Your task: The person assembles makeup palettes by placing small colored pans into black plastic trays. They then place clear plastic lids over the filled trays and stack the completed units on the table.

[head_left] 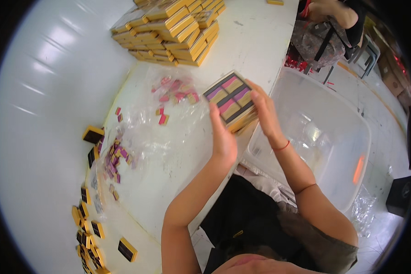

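Note:
Both my hands grip a short stack of square yellow-edged cases [231, 97] above the table's right side. The top case has a black inner frame around pink, purple and gold wavy-edged pieces. My left hand [223, 137] presses the near left side, and my right hand [265, 109] wraps the right side; the fingertips under the stack are hidden. Left of the stack, small pink-and-gold pieces [178, 91] lie on and in a clear plastic bag. Small purple-and-gold pieces [116, 157] lie in another clear bag nearer the wall.
A tall pile of yellow-edged cases [173, 34] stands at the table's far end. Several black-and-yellow cases [91, 246] lie along the white wall [41, 137]. A translucent bin [324, 123] stands right of the table [169, 160]. Another person [333, 23] is at the far right.

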`<action>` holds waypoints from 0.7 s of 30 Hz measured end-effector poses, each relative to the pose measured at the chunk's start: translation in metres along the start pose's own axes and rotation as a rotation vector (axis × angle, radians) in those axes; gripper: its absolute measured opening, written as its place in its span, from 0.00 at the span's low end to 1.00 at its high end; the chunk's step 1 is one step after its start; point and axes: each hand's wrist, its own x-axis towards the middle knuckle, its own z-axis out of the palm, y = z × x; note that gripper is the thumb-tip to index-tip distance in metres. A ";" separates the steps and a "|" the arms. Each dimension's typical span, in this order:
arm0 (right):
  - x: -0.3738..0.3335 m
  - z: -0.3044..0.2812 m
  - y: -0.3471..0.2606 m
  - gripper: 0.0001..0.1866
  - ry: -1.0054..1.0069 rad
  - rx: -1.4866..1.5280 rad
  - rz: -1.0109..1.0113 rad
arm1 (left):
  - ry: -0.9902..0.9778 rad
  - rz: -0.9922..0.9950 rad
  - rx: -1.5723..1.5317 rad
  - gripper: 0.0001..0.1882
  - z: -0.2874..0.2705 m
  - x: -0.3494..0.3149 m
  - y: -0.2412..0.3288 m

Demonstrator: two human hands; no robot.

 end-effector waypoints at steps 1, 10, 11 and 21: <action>0.022 -0.008 0.008 0.27 0.047 0.009 -0.019 | -0.012 -0.022 0.041 0.40 0.009 0.023 -0.005; 0.218 -0.047 0.079 0.42 0.630 -0.121 0.135 | -0.098 -0.127 0.033 0.45 0.082 0.259 -0.051; 0.239 -0.052 0.087 0.44 0.678 -0.154 0.136 | -0.098 -0.110 0.071 0.43 0.093 0.275 -0.053; 0.449 -0.053 0.135 0.48 0.477 -0.255 0.100 | -0.131 0.567 0.685 0.29 0.048 0.315 -0.093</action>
